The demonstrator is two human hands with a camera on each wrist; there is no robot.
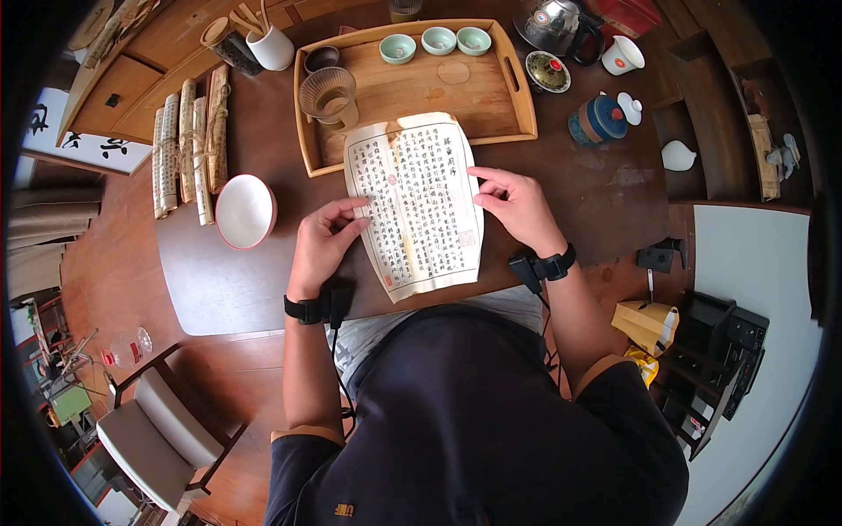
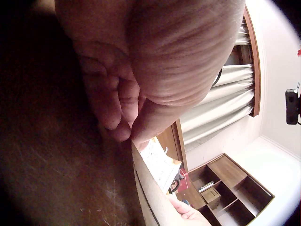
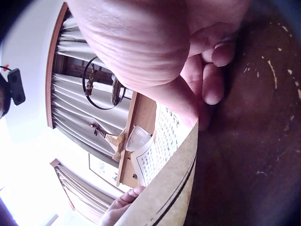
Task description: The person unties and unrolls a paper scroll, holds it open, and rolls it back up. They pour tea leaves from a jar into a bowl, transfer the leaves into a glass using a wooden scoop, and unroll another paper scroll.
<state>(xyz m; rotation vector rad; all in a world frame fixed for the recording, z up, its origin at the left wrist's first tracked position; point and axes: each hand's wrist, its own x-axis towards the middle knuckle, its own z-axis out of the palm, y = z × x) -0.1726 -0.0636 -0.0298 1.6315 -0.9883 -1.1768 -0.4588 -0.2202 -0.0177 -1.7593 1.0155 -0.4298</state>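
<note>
A sheet of paper covered in columns of handwritten characters (image 1: 417,197), with a few red seal marks, spans the space between the two hands in the head view. Its far end overlaps the near side of the wooden tray (image 1: 408,159). On its left edge, the left hand (image 1: 324,237) pinches the sheet between thumb and fingers. The right hand (image 1: 522,210) pinches the opposite edge, higher up. Both wrist views show the paper's edge (image 2: 149,188) raised and curving, with the thumb of the right hand (image 3: 155,61) against it.
Green cups (image 1: 397,49) and a ribbed glass pitcher (image 1: 329,98) sit on the tray. Left stand a white bowl (image 1: 246,212) and tied scrolls (image 1: 187,145). At right are a kettle (image 1: 553,26), a blue jar (image 1: 598,120) and a white cup (image 1: 623,55).
</note>
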